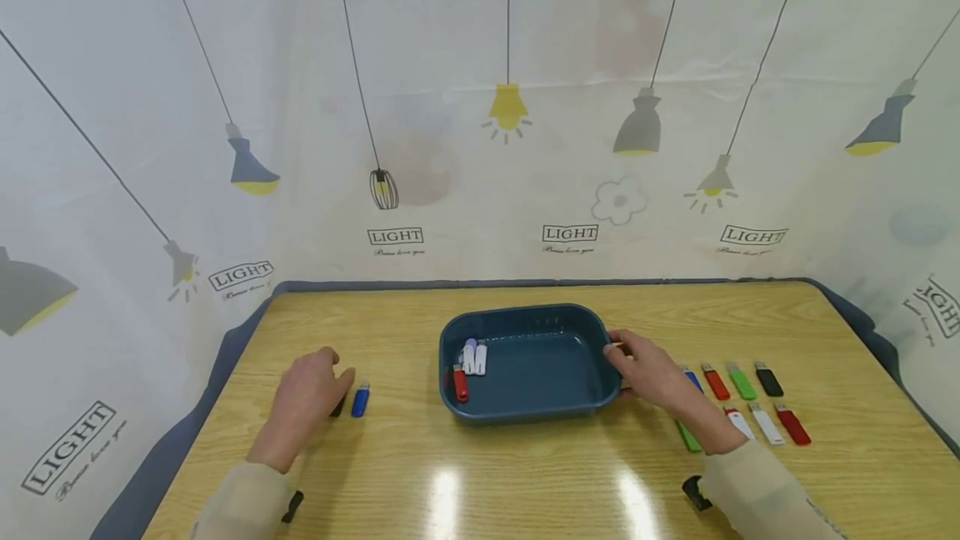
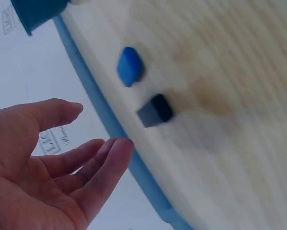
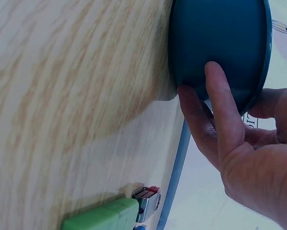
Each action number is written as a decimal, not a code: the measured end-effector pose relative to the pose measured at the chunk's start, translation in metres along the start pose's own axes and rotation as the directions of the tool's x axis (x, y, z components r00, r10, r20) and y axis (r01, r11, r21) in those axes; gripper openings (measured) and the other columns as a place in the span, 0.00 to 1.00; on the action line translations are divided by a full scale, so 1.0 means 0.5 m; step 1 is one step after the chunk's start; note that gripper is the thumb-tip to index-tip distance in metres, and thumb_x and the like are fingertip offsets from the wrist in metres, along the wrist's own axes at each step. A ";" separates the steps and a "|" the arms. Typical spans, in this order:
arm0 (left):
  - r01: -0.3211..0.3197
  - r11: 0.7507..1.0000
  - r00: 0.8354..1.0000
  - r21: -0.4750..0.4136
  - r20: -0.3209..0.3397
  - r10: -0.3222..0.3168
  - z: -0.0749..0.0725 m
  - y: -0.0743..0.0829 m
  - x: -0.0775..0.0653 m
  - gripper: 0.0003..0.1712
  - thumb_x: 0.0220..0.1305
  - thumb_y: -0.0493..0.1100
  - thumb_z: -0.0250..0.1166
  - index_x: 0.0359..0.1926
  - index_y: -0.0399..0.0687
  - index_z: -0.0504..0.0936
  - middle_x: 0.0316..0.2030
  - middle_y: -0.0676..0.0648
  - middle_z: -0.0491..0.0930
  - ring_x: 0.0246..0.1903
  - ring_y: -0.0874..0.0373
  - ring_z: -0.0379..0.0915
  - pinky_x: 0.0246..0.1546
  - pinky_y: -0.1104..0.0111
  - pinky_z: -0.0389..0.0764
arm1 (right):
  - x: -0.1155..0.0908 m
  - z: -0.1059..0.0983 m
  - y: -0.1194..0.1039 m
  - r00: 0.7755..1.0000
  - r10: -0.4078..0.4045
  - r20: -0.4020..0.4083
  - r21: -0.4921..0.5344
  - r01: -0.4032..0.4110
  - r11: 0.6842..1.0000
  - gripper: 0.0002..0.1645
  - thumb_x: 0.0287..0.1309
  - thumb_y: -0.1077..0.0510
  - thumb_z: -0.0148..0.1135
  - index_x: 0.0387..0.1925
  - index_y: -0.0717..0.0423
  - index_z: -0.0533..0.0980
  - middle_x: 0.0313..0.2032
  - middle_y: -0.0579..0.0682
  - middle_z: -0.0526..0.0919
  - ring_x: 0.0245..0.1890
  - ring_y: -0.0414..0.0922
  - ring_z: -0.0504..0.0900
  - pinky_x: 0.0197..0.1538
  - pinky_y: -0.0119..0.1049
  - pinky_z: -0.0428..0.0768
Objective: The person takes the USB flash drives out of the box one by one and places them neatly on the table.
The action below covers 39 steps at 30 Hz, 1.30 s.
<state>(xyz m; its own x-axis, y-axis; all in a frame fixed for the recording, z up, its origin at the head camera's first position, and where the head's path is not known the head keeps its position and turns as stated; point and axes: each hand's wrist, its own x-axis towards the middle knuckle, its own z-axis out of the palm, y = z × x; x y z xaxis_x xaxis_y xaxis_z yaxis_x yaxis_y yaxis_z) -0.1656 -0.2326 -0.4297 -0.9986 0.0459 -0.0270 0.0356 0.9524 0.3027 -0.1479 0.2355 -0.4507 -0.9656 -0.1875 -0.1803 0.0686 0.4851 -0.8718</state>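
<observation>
A dark teal plastic tray point(image 1: 517, 417) stands in the middle of the table, with several USB sticks at its left end, among them a red USB stick point(image 1: 461, 385) and a white USB stick point(image 1: 481, 359). My right hand point(image 1: 647, 367) grips the tray's right end, thumb over the rim and fingers against the outer wall point(image 3: 220, 43). On the left, my left hand point(image 1: 306, 394) hovers with parted fingers and holds nothing. Close by lie a black USB stick point(image 2: 155, 111), partly hidden by that hand in the head view, and a blue USB stick point(image 1: 361, 400).
Right of the tray lie two rows of USB sticks, including a light green one point(image 1: 742, 382), a black one point(image 1: 768, 379) and a dark red one point(image 1: 793, 424). My right forearm partly covers some of them. A lamp-patterned cloth point(image 1: 465, 257) hangs behind the wooden table point(image 1: 540, 482).
</observation>
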 end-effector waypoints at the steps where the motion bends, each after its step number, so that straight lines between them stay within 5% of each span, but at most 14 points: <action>1: -0.009 1.000 1.000 -0.004 -0.006 0.009 -0.004 0.010 0.000 0.24 0.71 0.44 0.64 0.53 0.23 0.79 0.45 0.29 0.83 0.41 0.38 0.81 0.42 0.45 0.85 | 0.000 0.000 0.000 1.000 0.000 0.000 -0.001 0.000 1.000 0.31 0.81 0.56 0.46 0.73 0.73 0.59 0.63 0.76 0.70 0.53 0.63 0.82 0.41 0.48 0.91; 13: -0.178 0.982 0.977 -0.069 -0.128 0.169 -0.026 0.147 0.007 0.20 0.69 0.45 0.68 0.54 0.33 0.83 0.43 0.38 0.85 0.43 0.45 0.83 0.42 0.51 0.86 | -0.002 0.000 0.000 1.000 0.000 0.000 -0.005 0.000 1.000 0.30 0.81 0.56 0.47 0.73 0.72 0.60 0.63 0.75 0.70 0.53 0.64 0.82 0.40 0.47 0.91; 21: -0.231 0.969 0.968 -0.084 -0.122 0.221 -0.019 0.226 0.014 0.20 0.69 0.45 0.68 0.55 0.37 0.84 0.46 0.40 0.84 0.46 0.47 0.82 0.45 0.53 0.87 | -0.004 0.002 -0.001 1.000 0.003 -0.010 -0.001 -0.003 1.000 0.29 0.80 0.57 0.47 0.72 0.72 0.61 0.61 0.75 0.72 0.51 0.63 0.83 0.40 0.47 0.91; 32: -0.318 0.947 0.948 -0.054 -0.002 0.318 0.025 0.310 0.036 0.19 0.71 0.46 0.68 0.55 0.37 0.85 0.51 0.40 0.83 0.51 0.47 0.80 0.53 0.55 0.85 | -0.004 0.001 0.000 1.000 0.012 -0.004 -0.003 -0.012 1.000 0.30 0.81 0.56 0.47 0.73 0.72 0.60 0.63 0.76 0.70 0.53 0.65 0.82 0.40 0.47 0.91; 39: -0.349 0.936 0.936 0.052 0.068 0.345 0.062 0.341 0.061 0.14 0.70 0.44 0.69 0.46 0.36 0.87 0.39 0.42 0.85 0.39 0.51 0.81 0.40 0.61 0.87 | -0.005 0.000 -0.004 1.000 0.018 -0.001 0.000 -0.018 1.000 0.31 0.81 0.56 0.46 0.73 0.72 0.60 0.64 0.76 0.69 0.53 0.64 0.82 0.41 0.47 0.91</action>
<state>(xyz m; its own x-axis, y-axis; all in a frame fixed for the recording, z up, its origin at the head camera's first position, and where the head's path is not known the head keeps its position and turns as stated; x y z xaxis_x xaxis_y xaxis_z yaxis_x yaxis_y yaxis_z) -0.1888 -0.0593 -0.4082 -0.9196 0.3925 0.0142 0.3839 0.8907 0.2433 -0.1457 0.2347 -0.4484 -0.9645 -0.1776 -0.1955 0.0860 0.4887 -0.8682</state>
